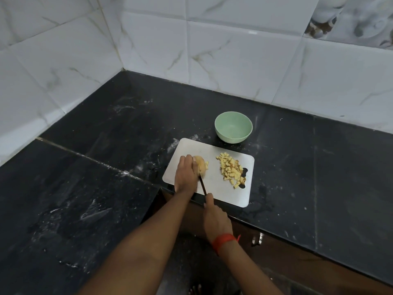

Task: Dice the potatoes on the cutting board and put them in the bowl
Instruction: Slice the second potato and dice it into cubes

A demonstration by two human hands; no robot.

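Centre frame: left hand [186, 174] curls over tan potato piece [202, 167], which is firm, probably slippery, best pinned behind the cut; right hand [215, 218] clamps thin dark knife [203, 185].

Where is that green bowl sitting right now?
In the head view, the green bowl stands on the dark counter just beyond the cutting board, right of centre.

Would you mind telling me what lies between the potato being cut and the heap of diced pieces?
In the head view, only a bare strip of the cutting board separates the potato from the diced pieces.
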